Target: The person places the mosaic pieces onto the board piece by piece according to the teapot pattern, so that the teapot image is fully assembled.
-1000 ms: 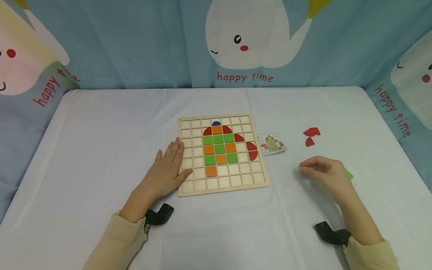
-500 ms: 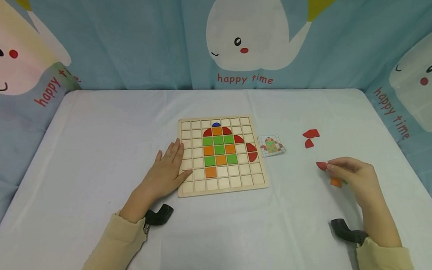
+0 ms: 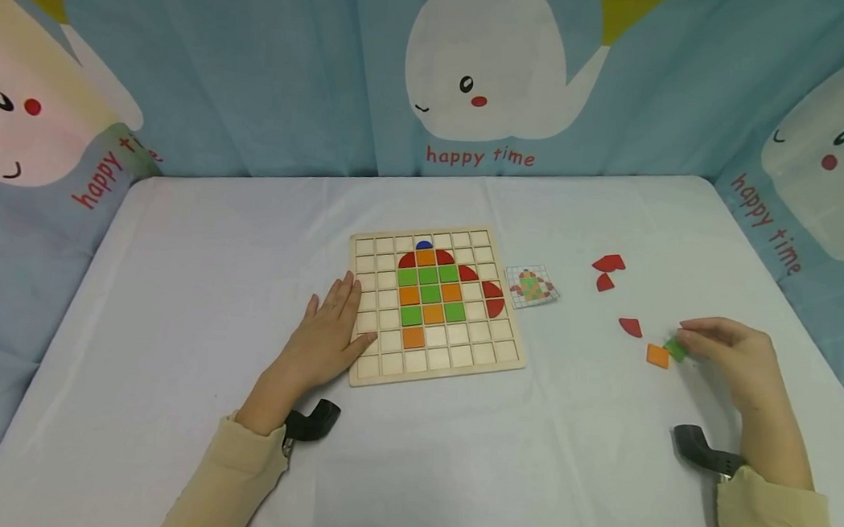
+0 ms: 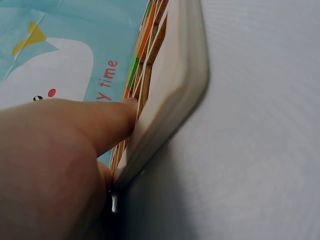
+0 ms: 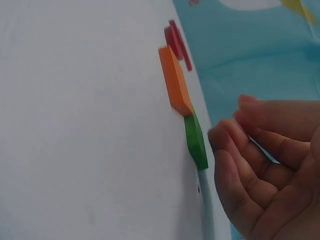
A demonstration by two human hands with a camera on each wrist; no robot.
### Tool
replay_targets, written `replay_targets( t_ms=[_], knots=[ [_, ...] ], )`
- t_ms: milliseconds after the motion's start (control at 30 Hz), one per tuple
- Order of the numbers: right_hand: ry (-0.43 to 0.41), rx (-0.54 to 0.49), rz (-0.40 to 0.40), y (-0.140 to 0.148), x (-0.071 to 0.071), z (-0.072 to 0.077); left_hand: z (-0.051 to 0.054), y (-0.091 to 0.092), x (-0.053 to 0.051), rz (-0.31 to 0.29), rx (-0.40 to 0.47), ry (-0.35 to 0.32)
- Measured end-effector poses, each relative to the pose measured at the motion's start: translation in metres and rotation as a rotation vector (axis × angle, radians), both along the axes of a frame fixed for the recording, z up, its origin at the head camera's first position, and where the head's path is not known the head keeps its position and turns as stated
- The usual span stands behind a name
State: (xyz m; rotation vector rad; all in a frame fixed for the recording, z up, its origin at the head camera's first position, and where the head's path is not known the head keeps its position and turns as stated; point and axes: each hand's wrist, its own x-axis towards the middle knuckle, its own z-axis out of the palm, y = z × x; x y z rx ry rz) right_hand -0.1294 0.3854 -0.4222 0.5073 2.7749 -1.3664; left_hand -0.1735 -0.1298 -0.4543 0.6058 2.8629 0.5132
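Observation:
My left hand (image 3: 323, 332) lies on the left edge of a wooden grid board (image 3: 465, 366), thumb over the rim, as the left wrist view also shows. Green and orange square tiles, red quarter-circle pieces and a blue piece (image 3: 424, 246) sit in its cells. At the right, my right hand (image 3: 734, 355) has its thumb and fingertips bent beside a green tile (image 3: 675, 348). In the right wrist view a gap shows between those fingertips and the green tile (image 5: 195, 140); nothing is seen held. An orange tile (image 3: 657, 356) touches the green one, and a red quarter-circle piece (image 3: 631, 327) lies beyond.
A small picture card (image 3: 532, 286) with a coloured grid pattern lies against the board's right side. Farther back are several red pieces (image 3: 608, 264). The white-covered table (image 3: 249, 237) meets a blue printed curtain (image 3: 281, 69) behind and at the sides.
My right hand has moved right, past the red quarter-circle piece, to the green tile. The red piece and orange tile have come into view. My left hand has stayed on the board.

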Motion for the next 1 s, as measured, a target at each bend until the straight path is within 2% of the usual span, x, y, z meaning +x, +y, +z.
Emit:
replay_targets(
  t_ms=[100, 267, 533, 800, 1000],
  knots=[
    [-0.025, 0.033, 0.011, 0.003, 0.000, -0.002, -0.001, -0.001, 0.000, 0.002, -0.003, 0.001],
    [-0.010, 0.050, 0.038, 0.007, -0.003, -0.007, -0.002, -0.002, 0.000, 0.009, -0.012, 0.004],
    [-0.048, 0.029, 0.015, 0.011, -0.003, -0.006, 0.000, -0.002, 0.000, 0.008, -0.006, 0.004],
    [-0.159, 0.153, 0.051, 0.015, -0.001, -0.010, 0.002, -0.001, 0.001, 0.008, -0.008, 0.002],
    [-0.185, 0.241, 0.110, 0.013, -0.001, -0.007, 0.001, -0.001, 0.001, -0.001, -0.008, 0.001]
  ],
)
